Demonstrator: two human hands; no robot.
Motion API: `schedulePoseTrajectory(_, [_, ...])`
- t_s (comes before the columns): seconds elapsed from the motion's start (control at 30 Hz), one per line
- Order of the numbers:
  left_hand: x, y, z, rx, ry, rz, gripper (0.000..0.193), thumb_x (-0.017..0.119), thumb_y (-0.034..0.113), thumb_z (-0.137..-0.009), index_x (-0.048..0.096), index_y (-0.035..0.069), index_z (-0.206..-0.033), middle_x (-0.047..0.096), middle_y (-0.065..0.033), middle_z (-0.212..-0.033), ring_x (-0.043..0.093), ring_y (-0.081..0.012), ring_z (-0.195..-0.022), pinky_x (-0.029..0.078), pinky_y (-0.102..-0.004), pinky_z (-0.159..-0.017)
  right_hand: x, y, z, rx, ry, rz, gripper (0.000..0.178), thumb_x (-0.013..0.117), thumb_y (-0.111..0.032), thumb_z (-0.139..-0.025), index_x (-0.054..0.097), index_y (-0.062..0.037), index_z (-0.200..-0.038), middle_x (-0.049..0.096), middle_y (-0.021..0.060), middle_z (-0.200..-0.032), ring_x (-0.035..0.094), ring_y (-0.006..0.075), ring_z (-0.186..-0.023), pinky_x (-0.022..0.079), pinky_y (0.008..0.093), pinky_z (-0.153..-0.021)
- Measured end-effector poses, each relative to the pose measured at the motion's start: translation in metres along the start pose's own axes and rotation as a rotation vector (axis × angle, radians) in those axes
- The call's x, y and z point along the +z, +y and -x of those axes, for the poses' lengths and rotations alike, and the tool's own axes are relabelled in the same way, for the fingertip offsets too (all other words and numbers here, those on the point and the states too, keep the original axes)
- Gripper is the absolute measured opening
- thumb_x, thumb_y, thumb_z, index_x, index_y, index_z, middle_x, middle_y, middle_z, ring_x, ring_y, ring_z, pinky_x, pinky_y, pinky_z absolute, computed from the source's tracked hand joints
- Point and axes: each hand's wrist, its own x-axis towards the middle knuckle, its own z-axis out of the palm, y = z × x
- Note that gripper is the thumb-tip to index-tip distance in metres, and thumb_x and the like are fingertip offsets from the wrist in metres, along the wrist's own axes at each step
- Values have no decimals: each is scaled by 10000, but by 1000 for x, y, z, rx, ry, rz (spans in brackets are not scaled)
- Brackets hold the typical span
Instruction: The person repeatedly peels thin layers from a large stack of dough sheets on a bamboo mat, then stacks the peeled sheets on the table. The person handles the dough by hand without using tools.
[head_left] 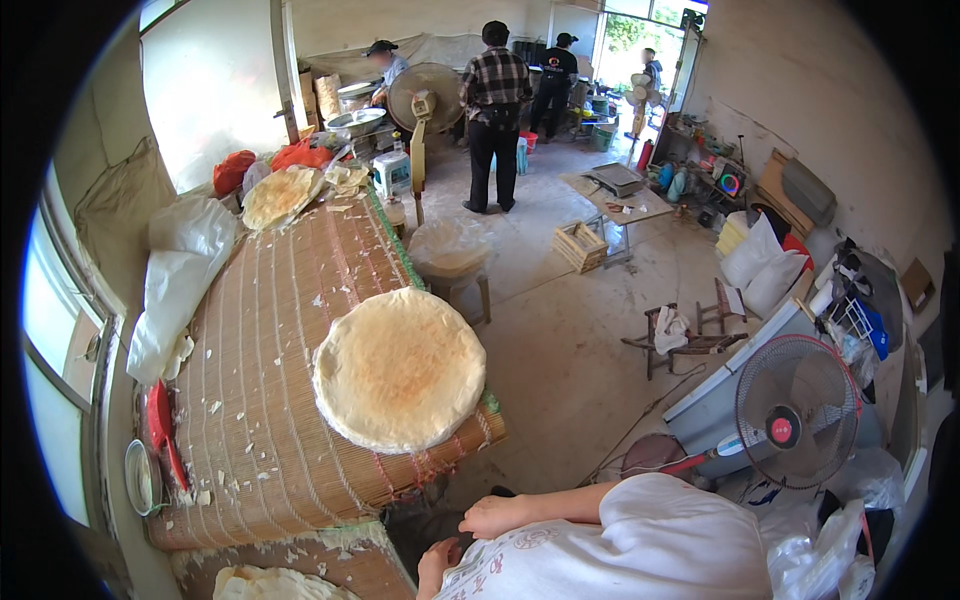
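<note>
Flatbread [400, 370] flat, browned side up, axes approx. equal; hands [492, 516] half-hidden, can't tell grip.

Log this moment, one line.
round flatbread: on woven mat | left hand: off flatbread | right hand: off flatbread

No wording or numbers can be read clearly. Faint reddish characters [494, 566] stand on the front of the camera wearer's white shirt [650, 550], toward the edge nearest the forearms; they are too pale and slanted to make out. Beside them, nearer the shirt's upper edge, is a round outlined emblem [537, 539]. The standing fan [797, 410] with the red-rimmed guard bears a red disc [781, 430] at its hub, with a small pale mark too small to tell. Farther off, a co-worker's black shirt [566, 62] carries a small orange-and-white print [553, 62] on the back, likewise illegible.
</note>
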Motion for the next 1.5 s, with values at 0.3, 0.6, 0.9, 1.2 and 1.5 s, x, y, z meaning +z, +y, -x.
schedulePoseTrajectory(0.3, [-1,-6,11,31,53,-5,274,636,237,-828,653,104,-1067,664,-111,-908,656,-292,-833,519,-374,-703,0,-8,-6,-6,-32,-8,220,590,-193,-837,614,-6,-951,640,198,-866,631,376,-859,505,461,-745])
schedulePoseTrajectory(0.6, [-2,-10,11,40,61,-22,263,634,238,-828,653,114,-1059,661,-122,-898,654,-302,-827,519,-385,-692,-8,-13,-8,-10,-45,-7,215,599,-185,-830,613,3,-934,640,204,-848,629,381,-853,504,466,-738])
schedulePoseTrajectory(0.9, [-6,-6,0,53,25,-10,279,635,218,-824,651,107,-1080,664,-118,-900,655,-297,-832,518,-378,-699,-8,-7,-3,-2,11,-29,207,600,-177,-828,616,7,-921,642,205,-838,632,381,-842,506,465,-732])
schedulePoseTrajectory(1.2, [-7,-2,-8,73,22,-42,279,639,212,-817,655,101,-1073,671,-120,-920,660,-291,-842,522,-374,-705,-16,-6,1,35,1,-31,201,595,-174,-831,617,6,-919,642,207,-840,631,379,-852,504,466,-736])
schedulePoseTrajectory(1.5, [-3,7,-17,101,-32,-109,278,622,234,-823,657,107,-1068,669,-138,-917,658,-307,-830,526,-392,-703,-105,-23,28,-93,614,-208,99,580,-131,-833,627,-47,-807,626,162,-783,627,329,-742,498,424,-662])
